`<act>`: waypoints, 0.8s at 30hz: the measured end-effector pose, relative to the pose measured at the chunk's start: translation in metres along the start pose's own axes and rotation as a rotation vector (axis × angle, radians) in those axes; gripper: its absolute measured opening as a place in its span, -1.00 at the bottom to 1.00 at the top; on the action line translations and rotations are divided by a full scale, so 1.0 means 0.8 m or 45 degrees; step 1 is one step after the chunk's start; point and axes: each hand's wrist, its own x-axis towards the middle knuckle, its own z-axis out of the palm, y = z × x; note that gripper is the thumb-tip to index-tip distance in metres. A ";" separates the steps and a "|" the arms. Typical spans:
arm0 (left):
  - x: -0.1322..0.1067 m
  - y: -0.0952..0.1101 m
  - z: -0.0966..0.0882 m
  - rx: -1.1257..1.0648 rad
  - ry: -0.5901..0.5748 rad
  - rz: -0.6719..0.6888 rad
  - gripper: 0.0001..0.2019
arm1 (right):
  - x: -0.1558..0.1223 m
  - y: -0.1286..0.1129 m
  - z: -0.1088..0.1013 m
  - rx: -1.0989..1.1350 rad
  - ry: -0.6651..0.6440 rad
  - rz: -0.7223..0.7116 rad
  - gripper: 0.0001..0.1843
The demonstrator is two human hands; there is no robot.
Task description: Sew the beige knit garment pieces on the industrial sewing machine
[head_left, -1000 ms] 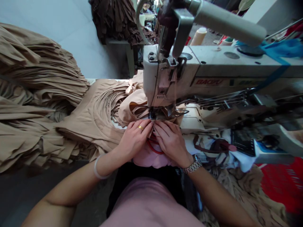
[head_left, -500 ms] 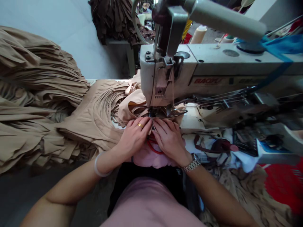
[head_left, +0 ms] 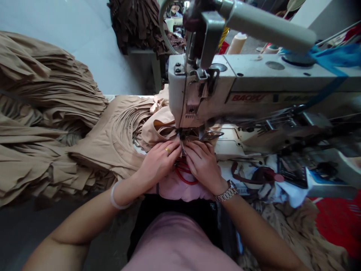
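Both my hands are close together in front of the needle area of a sewing machine (head_left: 203, 90). My left hand (head_left: 162, 160), with a gold ring, presses its fingers together on beige fabric (head_left: 156, 126) just left of the presser foot (head_left: 181, 134). On the other side, my right hand (head_left: 201, 160) has its fingers closed on the edge of the same fabric, its fingertips almost meeting the left ones. The part under the fingers is mostly hidden. A red loop (head_left: 187, 177) shows below, between my wrists.
Stacked beige fabric pieces (head_left: 107, 139) spread leftward, with a large pile (head_left: 42, 75) beyond. Dark brown pieces (head_left: 135, 26) lie on a table behind. To the right are a phone (head_left: 291, 171), scraps (head_left: 262, 175) and red cloth (head_left: 338, 222). A thread cone (head_left: 237, 43) stands behind the machine.
My hands stay almost in place at the presser foot, the fingertips slightly farther apart. More of the red loop shows between them. The whole view has shifted a little.
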 end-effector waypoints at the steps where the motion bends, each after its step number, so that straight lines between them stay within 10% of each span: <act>1: -0.001 -0.002 -0.001 -0.009 0.012 0.025 -0.70 | -0.001 0.001 0.000 0.037 0.035 -0.015 -0.71; 24: 0.017 -0.018 0.012 -0.085 0.122 -0.020 -0.73 | 0.015 0.022 0.005 0.014 -0.057 -0.008 -0.65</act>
